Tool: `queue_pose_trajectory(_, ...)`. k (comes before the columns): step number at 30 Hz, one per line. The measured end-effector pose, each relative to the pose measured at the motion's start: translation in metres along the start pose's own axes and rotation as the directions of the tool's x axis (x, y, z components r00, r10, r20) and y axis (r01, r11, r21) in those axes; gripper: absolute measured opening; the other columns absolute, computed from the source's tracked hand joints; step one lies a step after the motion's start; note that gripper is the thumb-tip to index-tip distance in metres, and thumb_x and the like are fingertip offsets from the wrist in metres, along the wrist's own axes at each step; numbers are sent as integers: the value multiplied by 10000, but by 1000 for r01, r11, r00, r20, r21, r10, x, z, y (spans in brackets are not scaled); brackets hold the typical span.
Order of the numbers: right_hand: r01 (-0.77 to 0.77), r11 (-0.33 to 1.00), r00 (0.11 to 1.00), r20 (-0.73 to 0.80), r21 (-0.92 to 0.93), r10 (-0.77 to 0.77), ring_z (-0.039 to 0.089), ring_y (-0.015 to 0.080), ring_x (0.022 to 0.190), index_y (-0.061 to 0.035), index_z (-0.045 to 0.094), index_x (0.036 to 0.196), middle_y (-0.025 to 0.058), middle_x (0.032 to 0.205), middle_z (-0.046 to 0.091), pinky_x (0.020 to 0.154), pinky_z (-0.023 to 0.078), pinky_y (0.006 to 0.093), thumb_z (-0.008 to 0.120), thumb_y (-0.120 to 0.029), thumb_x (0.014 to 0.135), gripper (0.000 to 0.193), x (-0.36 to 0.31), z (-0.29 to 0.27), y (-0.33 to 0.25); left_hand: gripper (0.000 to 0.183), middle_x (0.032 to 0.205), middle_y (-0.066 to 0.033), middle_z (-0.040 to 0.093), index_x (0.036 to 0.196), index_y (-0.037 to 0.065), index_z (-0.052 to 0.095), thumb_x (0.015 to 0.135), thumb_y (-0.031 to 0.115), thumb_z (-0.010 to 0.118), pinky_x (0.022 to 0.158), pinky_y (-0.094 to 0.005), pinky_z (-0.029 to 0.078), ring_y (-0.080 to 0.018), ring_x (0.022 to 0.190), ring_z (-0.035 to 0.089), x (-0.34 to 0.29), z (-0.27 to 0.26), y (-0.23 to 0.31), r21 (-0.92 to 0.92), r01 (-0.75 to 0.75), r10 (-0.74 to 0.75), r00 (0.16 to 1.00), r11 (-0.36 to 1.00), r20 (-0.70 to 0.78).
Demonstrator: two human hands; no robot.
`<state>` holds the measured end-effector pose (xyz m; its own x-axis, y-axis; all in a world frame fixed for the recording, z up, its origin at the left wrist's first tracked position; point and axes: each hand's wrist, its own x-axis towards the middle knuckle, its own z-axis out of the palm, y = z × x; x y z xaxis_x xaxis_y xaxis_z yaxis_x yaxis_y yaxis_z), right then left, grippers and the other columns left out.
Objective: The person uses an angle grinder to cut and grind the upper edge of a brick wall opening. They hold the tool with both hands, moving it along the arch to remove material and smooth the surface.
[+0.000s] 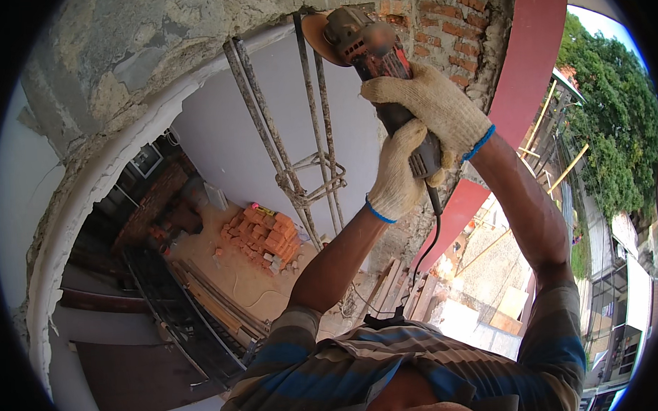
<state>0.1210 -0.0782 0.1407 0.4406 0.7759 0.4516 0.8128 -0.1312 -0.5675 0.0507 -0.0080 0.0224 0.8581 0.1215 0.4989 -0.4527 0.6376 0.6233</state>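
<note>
Both my gloved hands hold an angle grinder raised at the top of the view. My right hand wraps over the body just behind its head. Lower down, my left hand grips the rear of the body. The grinder's brown disc is beside the upper end of a rusty steel rebar, close under the broken concrete edge; whether it touches the bar I cannot tell. More rebars hang parallel on the left, joined by bent stirrups. A black cord runs down from the grinder.
Exposed brickwork and a red wall edge stand at the right. Far below lie a pile of orange bricks, long timber planks and more boards. A jagged wall edge curves along the left. Trees show outside.
</note>
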Motion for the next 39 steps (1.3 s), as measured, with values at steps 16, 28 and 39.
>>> queue_pose_trajectory(16,-104,992,995,-2,77,104,690,180,666,23,745,1013,98,753,696,635,587,361,753,-636,836,682,-1,-1,-3,473,830,-98,692,1094,115,655,1046,573,548,481,-296,406,-170,627,617,6,-7,-5,8,-10,10,999,1000,31)
queue_pose_trajectory(28,20,1000,1000,24,-11,-20,682,180,669,8,753,1025,94,749,683,633,581,365,742,-622,862,651,0,-6,0,481,836,-105,699,1105,113,657,1037,580,563,484,-298,412,-175,624,620,8,-6,-5,5,-3,3,1000,1000,-13)
queue_pose_trajectory(39,-61,998,997,56,30,60,700,203,693,-19,731,1058,104,786,679,622,587,366,762,-555,831,582,1,-6,-5,491,838,-100,700,1106,113,659,1033,589,564,488,-301,412,-174,629,622,7,-6,-5,16,-13,13,1000,1000,-16)
